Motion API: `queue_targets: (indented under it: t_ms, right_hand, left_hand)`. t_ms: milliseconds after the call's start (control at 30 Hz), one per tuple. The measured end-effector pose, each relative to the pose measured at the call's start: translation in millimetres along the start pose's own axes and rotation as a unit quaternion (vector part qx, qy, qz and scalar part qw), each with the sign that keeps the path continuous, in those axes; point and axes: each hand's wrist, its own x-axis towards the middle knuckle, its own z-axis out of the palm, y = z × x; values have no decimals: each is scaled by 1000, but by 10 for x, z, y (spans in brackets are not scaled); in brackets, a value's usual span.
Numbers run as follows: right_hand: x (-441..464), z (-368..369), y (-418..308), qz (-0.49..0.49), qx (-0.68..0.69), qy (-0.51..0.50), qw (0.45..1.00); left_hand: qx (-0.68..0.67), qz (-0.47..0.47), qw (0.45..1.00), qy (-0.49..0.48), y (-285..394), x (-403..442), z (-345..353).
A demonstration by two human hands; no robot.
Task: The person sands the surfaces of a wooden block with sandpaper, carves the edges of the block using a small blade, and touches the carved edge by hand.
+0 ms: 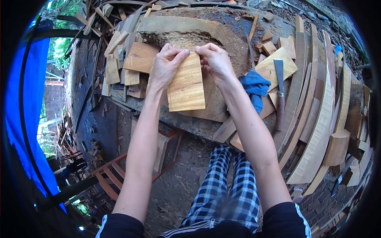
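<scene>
A flat, pale yellow-brown wooden board [186, 85] is held up over the sawdust-strewn workbench, its grain running across it. My left hand [166, 65] grips the board's far left corner, thumb pressed on the face. At the far right corner, my right hand [216, 61] pinches the edge between thumb and bent fingers; some of those fingers are hidden behind the board. A darker wooden block [141, 56] lies just left of my left hand. To the right of my right forearm rests a crumpled blue cloth [254, 89].
A chisel-like tool with a wooden handle [280, 109] lies at the right, beside a pale wood piece [274, 71]. Long curved planks [317, 131] are stacked further right. Scrap offcuts [113, 69] pile up at left. A reddish wooden chair frame [115, 174] stands below the bench.
</scene>
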Motion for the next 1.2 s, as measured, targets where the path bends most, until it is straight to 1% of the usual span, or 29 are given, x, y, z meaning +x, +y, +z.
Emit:
queue_targets:
  t_ms: [67, 133, 167, 200, 233, 267, 300, 333, 367, 433, 500, 533, 567, 600, 633, 667, 700, 733, 767, 800, 833, 867, 900, 933, 967, 1000, 1067, 1100, 1200]
  right_hand:
    - [20, 25, -55, 86, 93, -15, 992]
    - [-63, 62, -9, 77, 82, -27, 993]
    - [-119, 93, 18, 69, 76, -35, 994]
    - [-198, 110, 50, 22, -32, -37, 999]
    - [-273, 158, 111, 23, -34, -45, 998]
    - [-344, 203, 178, -49, -121, -49, 990]
    - [-435, 238, 245, -120, -205, -53, 970]
    - [-571, 327, 295, -150, -256, -49, 954]
    - [-610, 393, 433, -292, -322, -35, 900]
    - [-812, 482, 544, -268, -333, -41, 903]
    - [-896, 585, 606, -253, -340, -55, 904]
    - [-918, 627, 631, -239, -347, -64, 905]
    - [-922, 655, 666, -238, -343, -70, 906]
    - [-919, 678, 715, -247, -385, -78, 886]
    - [-917, 700, 755, -256, -427, -86, 863]
    - [-918, 713, 781, -255, -424, -91, 864]
    - [-918, 712, 801, -275, -451, -92, 844]
    - [-923, 700, 815, -294, -478, -93, 823]
    - [-932, 673, 820, -291, -479, -97, 822]
    - [-943, 630, 817, -283, -461, -107, 834]
    - [-953, 570, 807, -275, -444, -114, 845]
    - [-967, 477, 785, -273, -448, -114, 844]
    - [-989, 351, 756, -294, -468, -94, 828]
    - [-1011, 218, 724, -315, -488, -76, 810]
    - [-1023, 83, 688, -334, -508, -56, 792]
    - [-1034, -72, 636, -331, -541, -35, 772]
    - [-1090, -465, 563, -291, -609, -4, 738]
    - [-1114, -680, 529, -262, -669, -15, 696]
    - [-1237, -1069, 425, -224, -746, -39, 626]
  left_hand:
    - [-39, -9, 999, 7, -42, -14, -81]
    - [-126, -15, 992, 12, -145, -28, -132]
    - [-125, -12, 992, 19, -170, -27, -161]
    - [-182, -28, 983, 24, -198, -42, -185]
    - [-237, -44, 970, 28, -229, -68, -209]
    - [-259, -50, 964, 26, -259, -90, -239]
    - [-257, -50, 964, 34, -290, -104, -261]
    - [-245, -36, 967, 59, -307, -130, -272]
    - [-232, -21, 969, 84, -336, -156, -293]
    - [-194, -12, 974, 117, -308, -234, -362]
    - [-35, -12, 985, 169, -146, -324, -510]
    - [-33, -47, 988, 142, -240, -400, -644]
    - [-26, -49, 988, 146, -141, -467, -709]
    - [-158, -120, 975, 104, -29, -584, -770]
    - [-287, -187, 937, 61, 128, -671, -814]
    - [-312, -216, 925, 36, 272, -710, -845]
    - [-310, -217, 925, 41, 283, -748, -850]
    - [-230, -184, 956, 15, 284, -780, -831]
    - [-149, -151, 977, -12, 278, -802, -797]
    - [-142, -137, 980, 20, 237, -815, -750]
    - [-146, -140, 979, 21, 200, -821, -758]
    - [-102, -136, 985, 18, 163, -808, -777]
    - [-59, -132, 989, 14, 132, -803, -795]
    - [-118, -173, 978, -13, 194, -789, -827]
    - [-123, -176, 977, -12, 212, -783, -863]
    - [-71, -162, 983, -48, 202, -767, -880]
    - [-18, -135, 986, -100, 174, -707, -858]
    - [-1, -113, 987, -111, 196, -657, -863]
    - [38, -127, 979, -153, 146, -551, -934]
